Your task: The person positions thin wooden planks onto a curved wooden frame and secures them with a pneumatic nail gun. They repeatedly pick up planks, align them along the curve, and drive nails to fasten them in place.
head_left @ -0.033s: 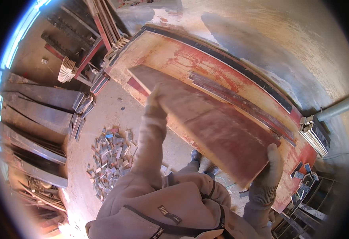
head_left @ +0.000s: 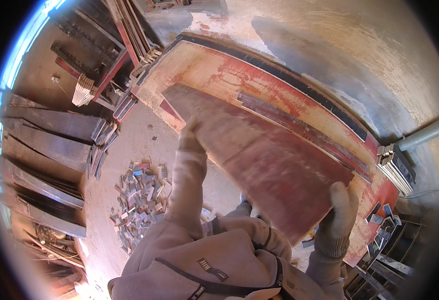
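The taupe jacket [head_left: 167, 245] has black piping [head_left: 179, 272] and ribbed cuffs [head_left: 332, 244].

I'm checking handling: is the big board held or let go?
Held: left hand and right hand both grip edges of the big board.

The head-worn fisheye camera looks steeply down from close above the board [head_left: 269, 160], with the hoodie [head_left: 244, 262] at six o'clock and table [head_left: 249, 80] toward one.
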